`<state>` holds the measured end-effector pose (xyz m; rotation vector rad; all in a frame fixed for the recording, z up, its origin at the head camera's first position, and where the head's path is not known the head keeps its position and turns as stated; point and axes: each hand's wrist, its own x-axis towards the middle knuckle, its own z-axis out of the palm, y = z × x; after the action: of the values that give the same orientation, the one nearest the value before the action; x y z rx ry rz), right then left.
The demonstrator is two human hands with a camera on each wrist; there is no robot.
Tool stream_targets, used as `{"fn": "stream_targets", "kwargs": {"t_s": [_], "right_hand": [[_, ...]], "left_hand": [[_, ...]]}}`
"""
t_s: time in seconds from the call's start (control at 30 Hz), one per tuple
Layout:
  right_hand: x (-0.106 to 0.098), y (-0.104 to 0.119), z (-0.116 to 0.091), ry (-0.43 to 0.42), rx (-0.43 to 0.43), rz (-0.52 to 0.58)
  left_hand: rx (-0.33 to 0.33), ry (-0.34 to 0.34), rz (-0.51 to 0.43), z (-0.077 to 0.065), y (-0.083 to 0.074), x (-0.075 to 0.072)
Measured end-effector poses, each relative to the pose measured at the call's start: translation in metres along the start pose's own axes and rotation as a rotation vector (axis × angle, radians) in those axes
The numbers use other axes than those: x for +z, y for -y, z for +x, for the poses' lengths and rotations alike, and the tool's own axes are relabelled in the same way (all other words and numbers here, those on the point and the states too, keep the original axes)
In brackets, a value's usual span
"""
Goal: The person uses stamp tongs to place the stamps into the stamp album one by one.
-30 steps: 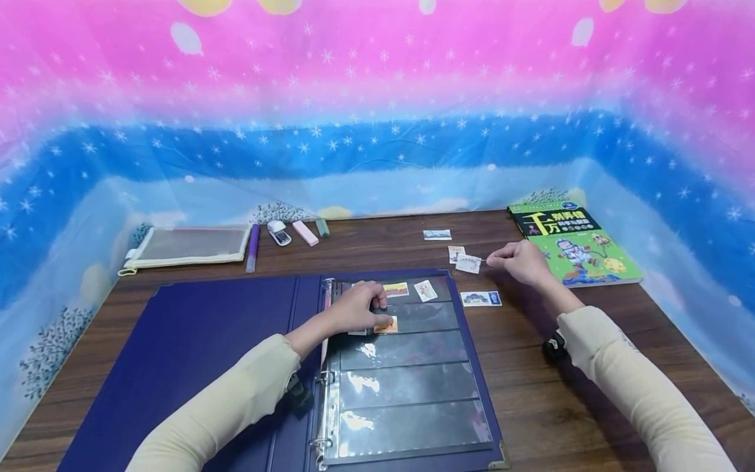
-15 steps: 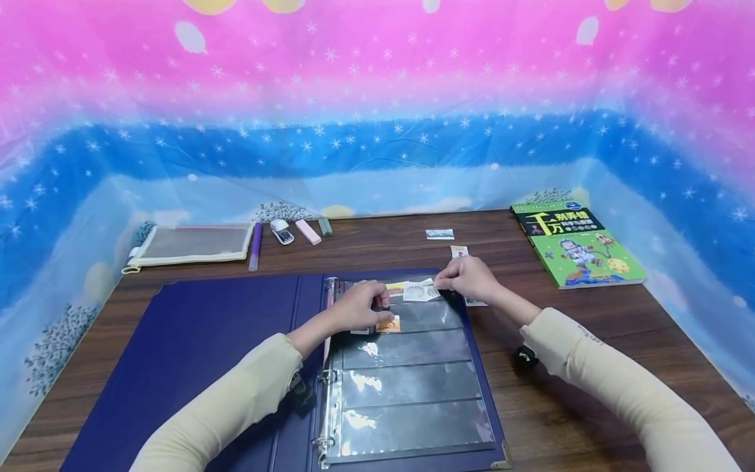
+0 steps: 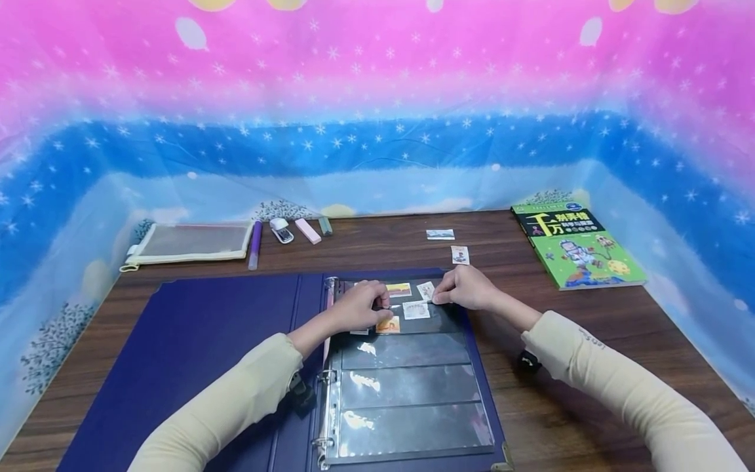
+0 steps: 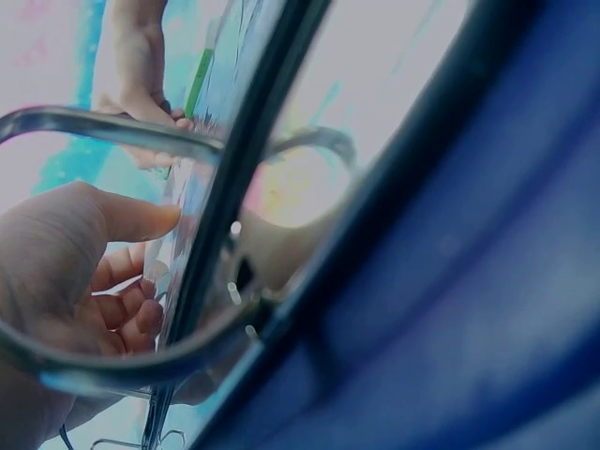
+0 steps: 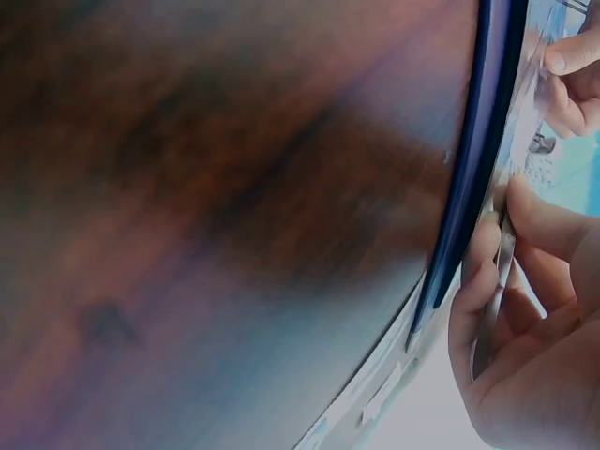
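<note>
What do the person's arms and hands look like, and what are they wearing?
Both arms wear long, pale cream sleeves, the left sleeve and the right sleeve, a bit wrinkled. Small dark lettering marks the right one. The left hand and right hand have no gloves. Something black shows by each cuff.

Between the nearer loose stamp (image 3: 460,255) and the green book (image 3: 580,249), the surface (image 3: 566,419) leaves passing room; closer in, the right forearm (image 3: 596,357) crosses it. The left fingers (image 3: 380,292) block the page's (image 3: 407,387) upper left.
</note>
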<state>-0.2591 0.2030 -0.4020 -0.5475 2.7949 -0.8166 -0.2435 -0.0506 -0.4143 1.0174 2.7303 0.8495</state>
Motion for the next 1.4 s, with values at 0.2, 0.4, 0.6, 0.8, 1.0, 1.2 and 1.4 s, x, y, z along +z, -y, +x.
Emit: {"fn": "stream_targets", "kwargs": {"t_s": [0.2,0.4,0.6,0.8,1.0,1.2,1.4], "right_hand": [[-0.005,0.002,0.003,0.077,-0.051,-0.007],[-0.010,0.000,0.009,0.183,-0.080,0.060],[-0.017,-0.002,0.019,0.286,-0.160,0.084],[-0.020,-0.002,0.026,0.341,-0.216,0.055],[-0.024,0.000,0.030,0.352,-0.211,0.072],[-0.023,0.004,0.035,0.372,-0.255,0.021],[-0.021,0.006,0.036,0.403,-0.243,0.014]], "left_hand": [[0.008,0.004,-0.006,-0.001,-0.001,-0.001],[0.007,0.009,0.000,-0.001,-0.002,-0.001],[0.010,0.010,0.007,0.001,-0.001,-0.001],[-0.001,0.015,0.006,0.002,-0.001,0.001],[0.007,0.004,0.012,0.003,0.000,0.000],[0.011,0.004,0.021,0.003,0.001,-0.001],[-0.012,0.012,-0.005,0.001,-0.002,-0.001]]}}
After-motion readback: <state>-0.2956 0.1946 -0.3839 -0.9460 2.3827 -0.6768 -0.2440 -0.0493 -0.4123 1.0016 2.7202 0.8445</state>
